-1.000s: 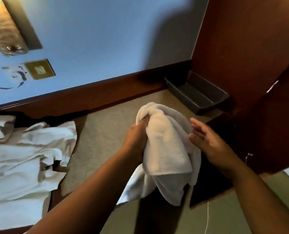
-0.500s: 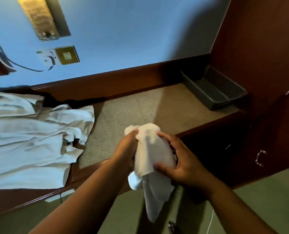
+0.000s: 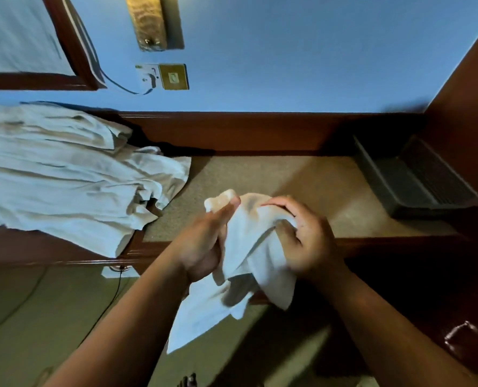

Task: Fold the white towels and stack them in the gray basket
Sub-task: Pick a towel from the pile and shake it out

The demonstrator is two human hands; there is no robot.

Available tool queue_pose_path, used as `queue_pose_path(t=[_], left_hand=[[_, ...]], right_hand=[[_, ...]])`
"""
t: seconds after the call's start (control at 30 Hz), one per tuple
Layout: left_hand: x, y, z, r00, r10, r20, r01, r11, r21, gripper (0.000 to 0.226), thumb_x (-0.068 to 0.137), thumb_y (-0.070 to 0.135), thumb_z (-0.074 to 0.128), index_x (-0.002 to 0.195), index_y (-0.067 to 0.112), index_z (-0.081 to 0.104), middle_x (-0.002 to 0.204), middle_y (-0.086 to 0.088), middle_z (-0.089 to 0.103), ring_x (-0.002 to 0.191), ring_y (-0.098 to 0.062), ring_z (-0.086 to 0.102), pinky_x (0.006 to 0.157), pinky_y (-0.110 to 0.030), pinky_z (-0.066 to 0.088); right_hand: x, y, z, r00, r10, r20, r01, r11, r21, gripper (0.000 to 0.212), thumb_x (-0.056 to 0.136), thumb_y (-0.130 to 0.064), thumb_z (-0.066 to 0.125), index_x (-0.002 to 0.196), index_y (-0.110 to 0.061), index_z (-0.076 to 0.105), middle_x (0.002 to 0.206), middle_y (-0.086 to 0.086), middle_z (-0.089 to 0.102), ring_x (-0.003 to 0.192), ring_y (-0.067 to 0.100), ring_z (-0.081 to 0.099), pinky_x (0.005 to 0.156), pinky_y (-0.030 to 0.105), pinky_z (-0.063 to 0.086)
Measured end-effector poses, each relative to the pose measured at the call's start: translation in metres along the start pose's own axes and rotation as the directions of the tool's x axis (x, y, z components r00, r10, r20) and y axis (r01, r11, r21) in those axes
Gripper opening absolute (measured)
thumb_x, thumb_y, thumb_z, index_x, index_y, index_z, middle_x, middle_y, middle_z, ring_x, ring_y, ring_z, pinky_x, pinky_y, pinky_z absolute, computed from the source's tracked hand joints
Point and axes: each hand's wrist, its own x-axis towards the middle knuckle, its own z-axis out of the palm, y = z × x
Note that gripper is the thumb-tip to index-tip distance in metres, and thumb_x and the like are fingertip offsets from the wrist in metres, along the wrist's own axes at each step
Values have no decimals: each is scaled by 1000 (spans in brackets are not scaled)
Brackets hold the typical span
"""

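A small white towel [image 3: 249,247] hangs bunched between both hands above the front edge of the countertop. My left hand [image 3: 204,241] grips its upper left part, thumb on the top corner. My right hand [image 3: 302,236] grips its right side, fingers curled over the cloth. The towel's lower end dangles below the counter edge. The gray basket [image 3: 416,180] lies at the counter's far right, against the wooden side wall, with nothing visible in it. A heap of white towels [image 3: 64,174] covers the counter's left part.
The beige countertop [image 3: 274,177] has a dark wooden rim and a wooden backboard under a blue wall. A wall socket with a cable [image 3: 162,76] sits above the heap. A metal drawer handle [image 3: 461,336] shows at lower right, carpeted floor below.
The view has swung right to left across the frames. My right hand went from open beside the towel to gripping it. The towel has dropped lower and hangs more spread out.
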Motion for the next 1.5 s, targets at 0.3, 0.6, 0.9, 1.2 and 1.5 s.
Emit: queue_pose_path(t=[0.3, 0.6, 0.9, 1.2, 1.5], left_hand=[[-23, -12, 32, 971, 138, 195, -227, 785, 577, 48, 84, 24, 81, 126, 14, 62, 111, -10, 74, 95, -25, 73, 78, -38, 60], [-32, -21, 4, 924, 363, -122, -179, 691, 701, 55, 75, 51, 82, 113, 23, 55, 100, -3, 73, 86, -22, 74, 71, -43, 62], [-33, 3, -30, 811, 579, -82, -237, 453, 859, 14, 98, 32, 60, 93, 23, 69, 74, -6, 67, 67, -21, 64, 60, -41, 50], [-26, 43, -76, 542, 773, -329, -303, 545, 782, 22, 88, 26, 49, 88, 29, 71, 77, 11, 70, 69, -7, 63, 61, -30, 48], [-33, 72, -135, 547, 752, -369, -284, 581, 763, 20, 91, 31, 58, 77, 35, 71, 63, 14, 65, 58, -2, 54, 59, -32, 45]], right_hand=[[19, -22, -16, 992, 126, 14, -127, 985, 118, 15, 96, -14, 56, 96, -28, 54, 83, -22, 58, 83, -13, 56, 65, 4, 41], [34, -18, -27, 979, 204, -12, -202, 977, 67, 7, 98, -25, 57, 101, -31, 59, 85, -25, 59, 87, -15, 55, 61, 4, 44], [62, -40, -33, 973, 225, 56, -227, 974, 28, 18, 92, -18, 57, 94, -31, 70, 87, -18, 68, 84, -3, 61, 59, 11, 45], [76, -30, -23, 992, 108, 60, -95, 976, -196, 25, 88, -7, 62, 99, -26, 74, 94, -16, 66, 89, 2, 60, 75, 12, 46], [62, 25, 20, 866, 483, 128, -410, 833, -371, 19, 93, -34, 64, 79, -21, 69, 76, -6, 67, 78, 18, 62, 65, 29, 44]])
